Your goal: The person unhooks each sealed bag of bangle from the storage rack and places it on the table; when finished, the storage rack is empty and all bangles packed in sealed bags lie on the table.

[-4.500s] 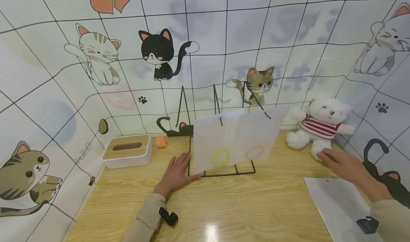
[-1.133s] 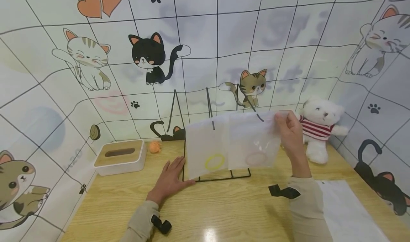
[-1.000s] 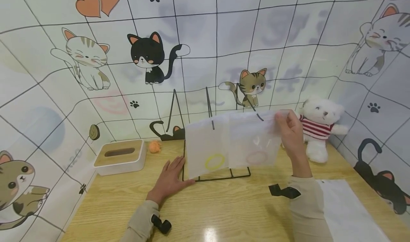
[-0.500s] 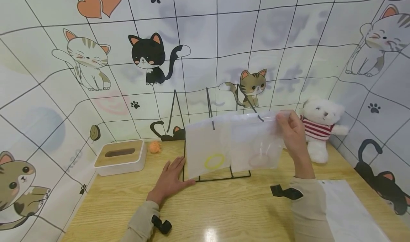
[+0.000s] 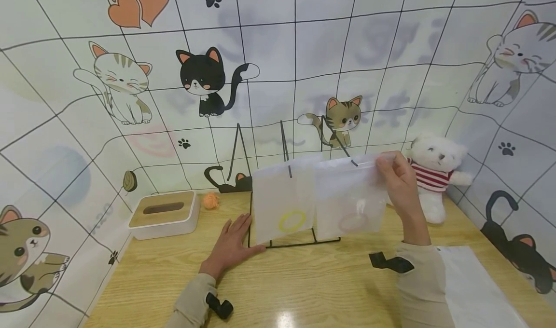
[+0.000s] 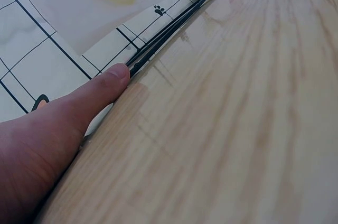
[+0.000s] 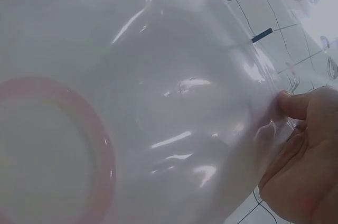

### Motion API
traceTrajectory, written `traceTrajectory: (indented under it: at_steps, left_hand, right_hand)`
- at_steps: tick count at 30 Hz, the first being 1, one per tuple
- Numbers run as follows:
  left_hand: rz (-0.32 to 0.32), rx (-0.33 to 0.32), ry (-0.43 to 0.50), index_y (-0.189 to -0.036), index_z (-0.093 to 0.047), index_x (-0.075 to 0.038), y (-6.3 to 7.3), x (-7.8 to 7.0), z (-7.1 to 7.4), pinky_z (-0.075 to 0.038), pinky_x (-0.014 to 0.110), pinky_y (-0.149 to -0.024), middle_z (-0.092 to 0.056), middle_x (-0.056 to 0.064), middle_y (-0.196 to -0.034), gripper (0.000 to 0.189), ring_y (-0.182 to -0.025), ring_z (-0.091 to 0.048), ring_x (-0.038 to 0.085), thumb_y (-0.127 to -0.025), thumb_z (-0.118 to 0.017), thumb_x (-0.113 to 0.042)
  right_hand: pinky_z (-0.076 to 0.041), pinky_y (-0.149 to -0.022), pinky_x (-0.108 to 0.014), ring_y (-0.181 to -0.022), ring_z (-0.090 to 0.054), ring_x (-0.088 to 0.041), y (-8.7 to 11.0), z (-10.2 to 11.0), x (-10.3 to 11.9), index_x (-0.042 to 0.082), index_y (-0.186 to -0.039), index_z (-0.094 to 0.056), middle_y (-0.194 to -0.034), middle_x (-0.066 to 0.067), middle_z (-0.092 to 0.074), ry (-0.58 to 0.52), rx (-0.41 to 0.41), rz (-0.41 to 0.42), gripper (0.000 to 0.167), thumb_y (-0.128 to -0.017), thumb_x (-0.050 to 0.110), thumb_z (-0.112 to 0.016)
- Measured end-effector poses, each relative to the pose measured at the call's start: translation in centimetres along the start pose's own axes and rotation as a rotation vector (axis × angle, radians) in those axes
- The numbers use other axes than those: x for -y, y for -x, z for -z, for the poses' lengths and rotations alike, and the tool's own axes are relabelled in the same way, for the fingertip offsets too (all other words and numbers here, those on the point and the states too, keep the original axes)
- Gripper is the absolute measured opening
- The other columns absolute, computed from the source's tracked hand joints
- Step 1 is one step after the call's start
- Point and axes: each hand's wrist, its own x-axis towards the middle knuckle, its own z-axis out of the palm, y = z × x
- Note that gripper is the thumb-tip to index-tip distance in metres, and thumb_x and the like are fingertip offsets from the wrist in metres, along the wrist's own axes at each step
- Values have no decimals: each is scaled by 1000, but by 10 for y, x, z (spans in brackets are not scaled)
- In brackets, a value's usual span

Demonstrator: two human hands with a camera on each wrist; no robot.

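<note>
My right hand (image 5: 398, 176) pinches the top right corner of a frosted zip bag (image 5: 339, 193) with a pink ring (image 7: 104, 150) inside. The bag hangs at a slant, its top edge at the tip of a hook of the black wire rack (image 5: 299, 244). Beside it, a similar bag (image 5: 278, 188) with a yellow ring (image 5: 281, 225) hangs from the middle hook. My left hand (image 5: 230, 245) rests on the table at the rack's left base corner, fingers extended. In the left wrist view its thumb (image 6: 108, 84) touches the base bar.
A white tissue box (image 5: 167, 226) with a wooden lid and an orange ball (image 5: 210, 201) lie to the left. A white teddy bear (image 5: 430, 202) sits at the right back. White sheet (image 5: 471, 280) lies front right. A cat-print wall (image 5: 278, 53) backs the table.
My right hand has come from beside the teddy bear to the pink-ring bag's corner. Over the last second it has drawn that bag slightly right and toward me. My left hand stays put.
</note>
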Motion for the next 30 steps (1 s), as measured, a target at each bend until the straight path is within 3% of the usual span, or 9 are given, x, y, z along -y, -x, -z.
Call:
traceTrajectory:
  at_steps: [6, 22, 30]
  left_hand:
    - [7, 17, -11, -161, -19, -17, -1, 1, 0, -5, 50, -127, -20, 3, -167, 109, -156, -14, 21, -81, -50, -84]
    - [5, 11, -2, -161, -20, -17, 0, 2, -1, -5, 50, -127, -20, 3, -167, 109, -156, -14, 22, -81, -50, -84]
    - [8, 15, 0, -161, -19, -18, 0, 2, -1, -4, 49, -127, -19, 2, -167, 108, -156, -14, 21, -81, -50, -84]
  right_hand:
    - [-42, -72, -20, -85, -50, -7, 0, 1, 1, 13, -96, -62, -92, 5, -59, -21, 23, 15, 13, -103, 9, -52]
    - [-43, -70, -21, -81, -50, -8, 2, 2, 4, 5, -96, -59, -88, 6, -59, 0, 29, 0, 12, -103, 7, -51]
    - [-42, -73, -21, -85, -49, -10, 2, 4, 7, 8, -96, -61, -91, 4, -59, 9, 20, -3, 10, -102, 10, -54]
